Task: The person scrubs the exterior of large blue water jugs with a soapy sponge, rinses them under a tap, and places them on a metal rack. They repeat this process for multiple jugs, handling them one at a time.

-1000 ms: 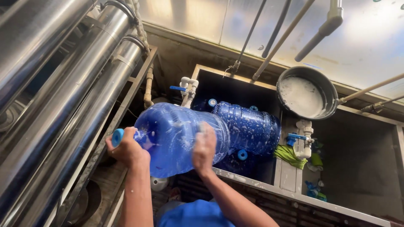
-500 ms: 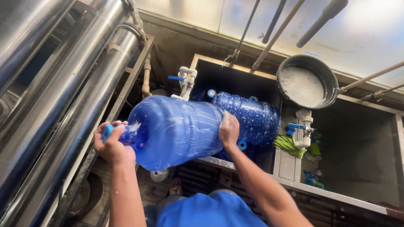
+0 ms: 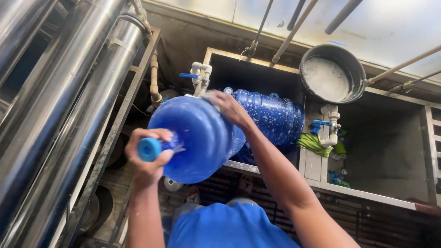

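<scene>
I hold a large blue water jug [image 3: 197, 138] lying on its side, its capped neck pointing toward me. My left hand [image 3: 149, 158] is wrapped around the neck just behind the light blue cap [image 3: 149, 149]. My right hand [image 3: 229, 108] presses on the far, bottom end of the jug. A second blue jug [image 3: 273, 117], speckled with foam, lies in the dark basin [image 3: 257, 69] behind it.
Large steel cylinders [image 3: 59, 105] run along the left. White pipe taps with blue handles [image 3: 200, 76] stand at the basin rim. A metal bowl of white foam [image 3: 330, 76] sits at the upper right, a green cloth [image 3: 314, 142] beside another tap [image 3: 328, 128].
The jug has swung so its neck now points toward me. My left hand moved right with the neck, and my right hand slid up to the jug's far end.
</scene>
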